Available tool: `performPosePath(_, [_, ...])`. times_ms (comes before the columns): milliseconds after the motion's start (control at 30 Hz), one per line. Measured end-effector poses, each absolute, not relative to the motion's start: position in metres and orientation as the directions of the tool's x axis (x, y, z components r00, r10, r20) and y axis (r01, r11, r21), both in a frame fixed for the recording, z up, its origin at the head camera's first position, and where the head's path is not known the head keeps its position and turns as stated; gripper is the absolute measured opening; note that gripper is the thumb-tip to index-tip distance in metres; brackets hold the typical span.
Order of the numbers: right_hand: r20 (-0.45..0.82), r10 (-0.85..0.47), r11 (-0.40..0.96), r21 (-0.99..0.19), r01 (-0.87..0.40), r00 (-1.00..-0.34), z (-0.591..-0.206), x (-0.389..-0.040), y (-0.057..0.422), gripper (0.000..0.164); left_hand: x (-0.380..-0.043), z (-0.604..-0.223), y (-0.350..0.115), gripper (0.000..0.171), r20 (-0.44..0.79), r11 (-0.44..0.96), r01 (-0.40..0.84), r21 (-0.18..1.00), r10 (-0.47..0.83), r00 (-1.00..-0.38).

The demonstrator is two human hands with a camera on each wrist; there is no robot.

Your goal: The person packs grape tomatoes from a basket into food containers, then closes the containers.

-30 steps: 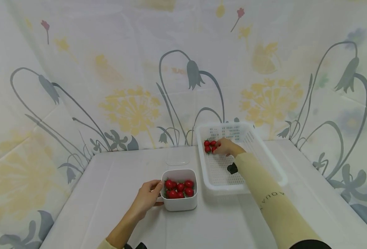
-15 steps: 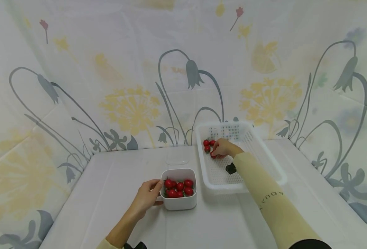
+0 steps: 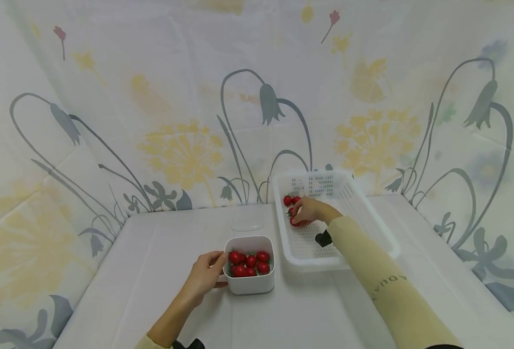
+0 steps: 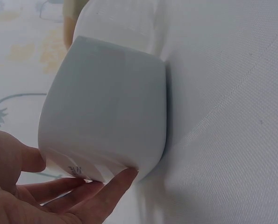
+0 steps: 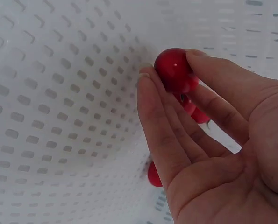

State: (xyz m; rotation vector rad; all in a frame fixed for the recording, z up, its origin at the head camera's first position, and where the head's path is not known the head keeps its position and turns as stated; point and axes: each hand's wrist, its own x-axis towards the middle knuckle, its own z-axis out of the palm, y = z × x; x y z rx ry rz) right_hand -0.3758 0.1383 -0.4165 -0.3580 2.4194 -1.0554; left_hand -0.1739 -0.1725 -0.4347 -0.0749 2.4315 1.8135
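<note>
Red, smooth and glossy, the tomato [image 5: 175, 70] is pinched between the thumb and fingertips of my right grip [image 3: 311, 210], inside the perforated basket [image 3: 313, 264]; whether it touches the basket's floor, I cannot tell. I judge it light, taut-skinned yet bruisable, prone to roll or slip; light fingertip pressure around its widest part is the sound hold. Other tomatoes [image 3: 287, 200] lie just beside it. Nearer me on the bench [image 3: 152, 271], my left grip [image 3: 208, 274] holds the white box [image 3: 252, 287] by its left side, steadying the batch of tomatoes [image 3: 251, 261] within.
</note>
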Motion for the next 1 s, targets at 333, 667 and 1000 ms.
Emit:
performPosePath(333, [-0.313,-0.514,0.586,-0.808,-0.061,-0.798,-0.402,-0.365,0.137,0.018,-0.174,-0.436,-0.174,0.043,-0.122,0.288,-0.107,0.952,0.033,-0.992])
performPosePath(667, [-0.279,-0.562,0.568,-0.815,-0.118,-0.778,-0.381,-0.351,0.138,0.022,-0.175,-0.436,-0.174,0.044,-0.125,0.287,-0.111,0.951,0.031,-0.992])
performPosePath(1000, [-0.249,-0.591,0.549,-0.821,-0.156,-0.767,-0.369,-0.338,0.139,0.020,-0.175,-0.436,-0.173,0.044,-0.128,0.299,-0.113,0.948,0.030,-0.991])
